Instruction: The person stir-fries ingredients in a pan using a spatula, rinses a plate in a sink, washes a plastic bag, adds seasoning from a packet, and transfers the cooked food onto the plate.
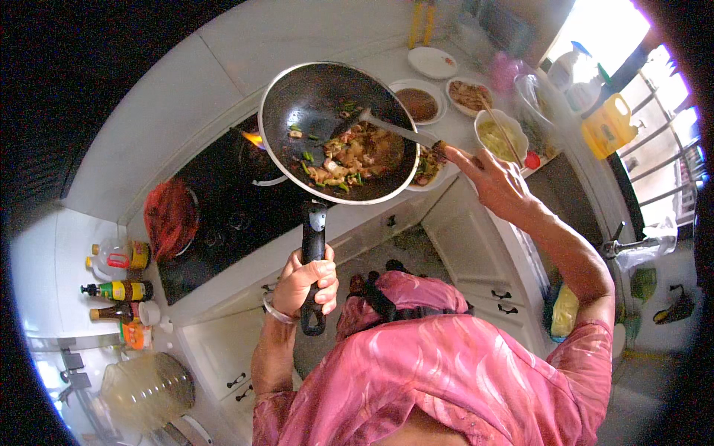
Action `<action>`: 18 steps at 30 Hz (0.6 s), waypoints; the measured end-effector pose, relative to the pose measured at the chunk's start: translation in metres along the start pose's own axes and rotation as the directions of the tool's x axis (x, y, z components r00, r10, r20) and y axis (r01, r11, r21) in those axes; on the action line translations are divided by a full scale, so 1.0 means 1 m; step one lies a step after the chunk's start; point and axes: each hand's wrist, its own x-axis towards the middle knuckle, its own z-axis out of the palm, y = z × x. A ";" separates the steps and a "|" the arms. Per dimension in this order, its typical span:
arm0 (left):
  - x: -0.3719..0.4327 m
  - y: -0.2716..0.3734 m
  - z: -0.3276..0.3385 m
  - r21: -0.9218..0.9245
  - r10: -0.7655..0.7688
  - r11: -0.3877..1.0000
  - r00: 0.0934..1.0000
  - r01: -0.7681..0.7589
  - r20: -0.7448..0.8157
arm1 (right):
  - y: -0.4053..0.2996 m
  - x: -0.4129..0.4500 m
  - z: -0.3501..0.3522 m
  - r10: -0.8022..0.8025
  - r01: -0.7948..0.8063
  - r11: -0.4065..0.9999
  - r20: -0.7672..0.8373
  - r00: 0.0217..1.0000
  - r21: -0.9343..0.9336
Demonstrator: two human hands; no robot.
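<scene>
My left hand (312, 281) grips the black handle (314, 234) of a dark wok (307, 95), which is lifted and tilted to the right. Sliced meat (348, 150) with green pieces, in brown sauce, lies towards the wok's lower right side. In my right hand (499, 181) is a spatula (399, 131); its blade reaches into the wok above the food. Just under the wok's right rim, partly hidden by it, sits a plate of cooked food (429, 167). Flame (254, 139) shows on the burner to the left of the wok.
A black gas hob (206, 245) carries a pot covered by a red bag (170, 220). At the right stand a bowl of brown liquid (418, 104), a bowl of meat (469, 93) and a scalloped bowl (502, 136) with chopsticks. Several bottles (120, 290) line the left counter.
</scene>
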 end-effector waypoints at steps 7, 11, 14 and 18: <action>0.001 0.004 0.006 0.072 -0.009 0.997 1.000 0.009 -0.007 | -0.019 0.024 0.016 0.139 -0.139 0.990 -0.100 0.985 0.014; 0.003 0.009 0.014 0.093 -0.006 0.996 1.000 0.007 -0.014 | -0.025 0.023 0.021 0.166 -0.165 0.986 -0.157 0.974 0.017; 0.004 0.010 0.015 0.107 -0.010 0.994 1.000 0.011 -0.007 | -0.026 0.009 0.023 0.176 -0.185 0.981 -0.124 0.977 -0.062; 0.003 0.011 0.014 0.119 -0.001 0.993 1.000 0.003 -0.019 | -0.032 -0.010 0.014 0.200 -0.209 0.962 -0.069 0.977 -0.174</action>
